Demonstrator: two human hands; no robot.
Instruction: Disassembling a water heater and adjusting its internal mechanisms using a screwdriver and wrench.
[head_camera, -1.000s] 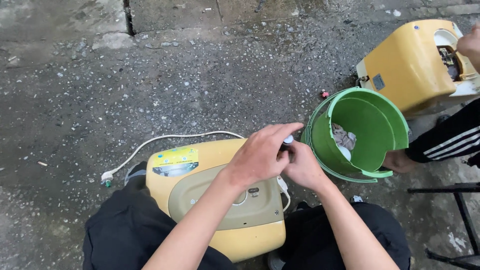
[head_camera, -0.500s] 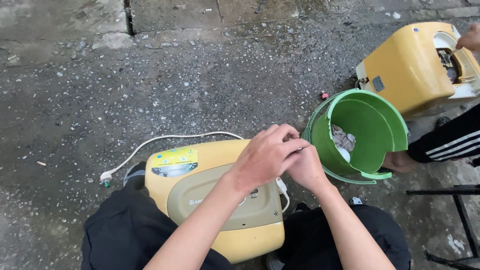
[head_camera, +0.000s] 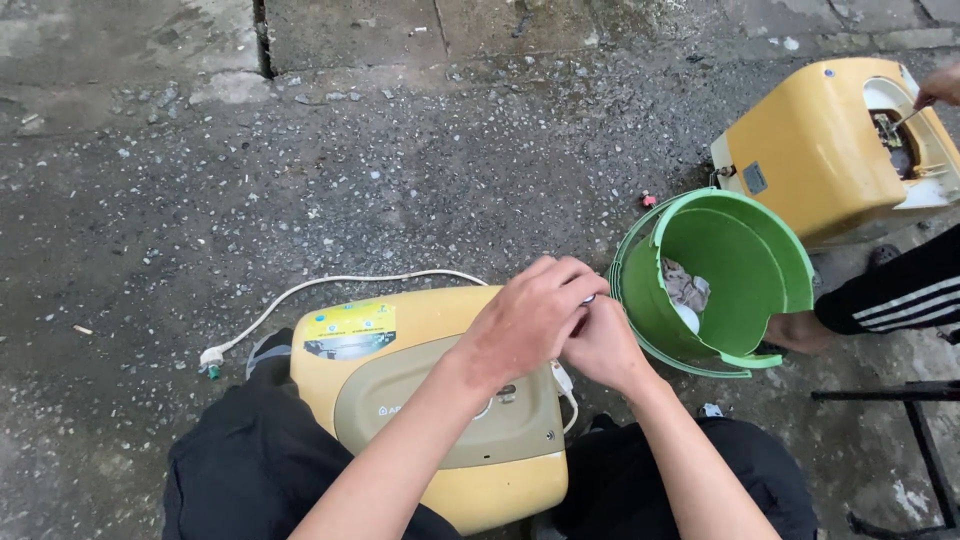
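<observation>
Two hands meet at the right edge of the yellow water heater (head_camera: 430, 400) on the person's lap: the left hand (head_camera: 530, 320) and right hand (head_camera: 598, 345) pinch something small, too hidden to name. Beyond stand a cracked green bucket (head_camera: 720, 280) and a second yellow heater casing (head_camera: 810, 150), where another person's hand (head_camera: 940, 88) works.

Setting: outdoors, daylight, even and without hard shadows.

Ground (head_camera: 420, 170): rough dark concrete, damp-looking, strewn with pale grit and small stones, thickest across the upper middle.

Slabs (head_camera: 130, 30): lighter concrete along the top edge, split by 1 dark joint (head_camera: 262, 40) running toward the top.

Debris: 1 small red bit (head_camera: 648, 200) on the ground near the upper right; 1 pale sliver (head_camera: 82, 329) at the left.

Furniture: 1 black metal frame (head_camera: 900, 395), thin bars, at the lower right edge, partly out of view.

Walls, windows: cannot tell; view points downward.
</observation>
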